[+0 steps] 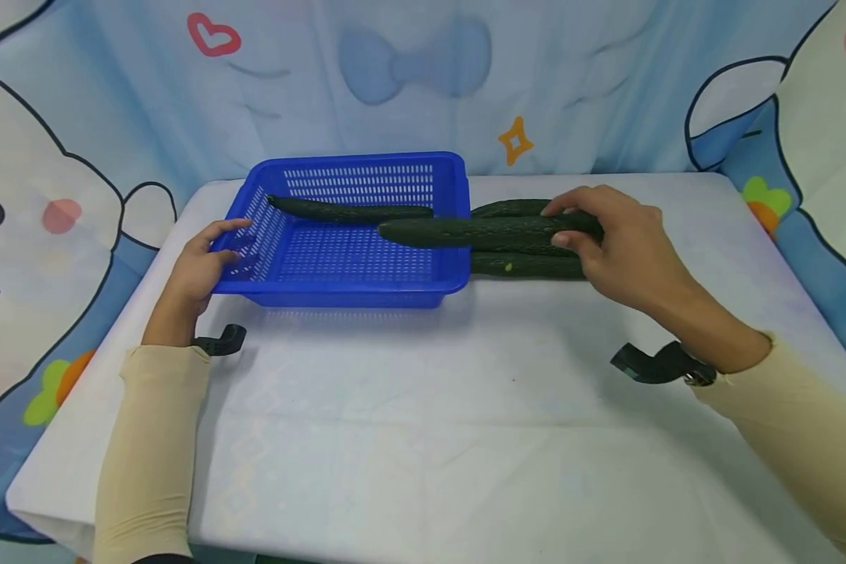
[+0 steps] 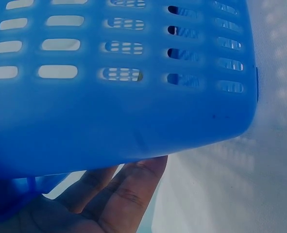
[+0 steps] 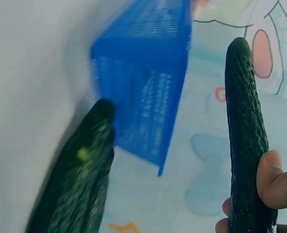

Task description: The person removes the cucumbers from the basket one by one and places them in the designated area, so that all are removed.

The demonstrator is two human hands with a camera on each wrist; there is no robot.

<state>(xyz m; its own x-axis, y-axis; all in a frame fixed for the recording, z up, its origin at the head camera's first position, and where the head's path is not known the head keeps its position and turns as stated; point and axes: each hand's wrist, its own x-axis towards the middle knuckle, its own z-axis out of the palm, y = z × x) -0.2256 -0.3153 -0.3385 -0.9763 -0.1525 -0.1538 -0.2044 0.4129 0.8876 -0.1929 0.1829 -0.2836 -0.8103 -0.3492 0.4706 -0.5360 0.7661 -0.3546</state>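
Observation:
My right hand [image 1: 623, 247] grips a long dark green cucumber [image 1: 479, 232] near its right end. The cucumber's far end hangs over the right rim of a blue plastic basket [image 1: 338, 300]. My left hand [image 1: 200, 262] holds the basket's left end, and in the left wrist view its fingers [image 2: 133, 189] reach beneath the basket. Another cucumber [image 1: 345, 212] lies inside, along the back wall. Right of the basket, more cucumbers [image 1: 525, 266] lie on the table, partly hidden by the held one and by my right hand. One of them shows a yellow spot in the right wrist view.
A white cloth covers the table [image 1: 423, 439]. Behind it hangs a light blue curtain [image 1: 550, 78] printed with cartoon figures, a heart and a bow. Each wrist carries a black camera mount [image 1: 652, 364].

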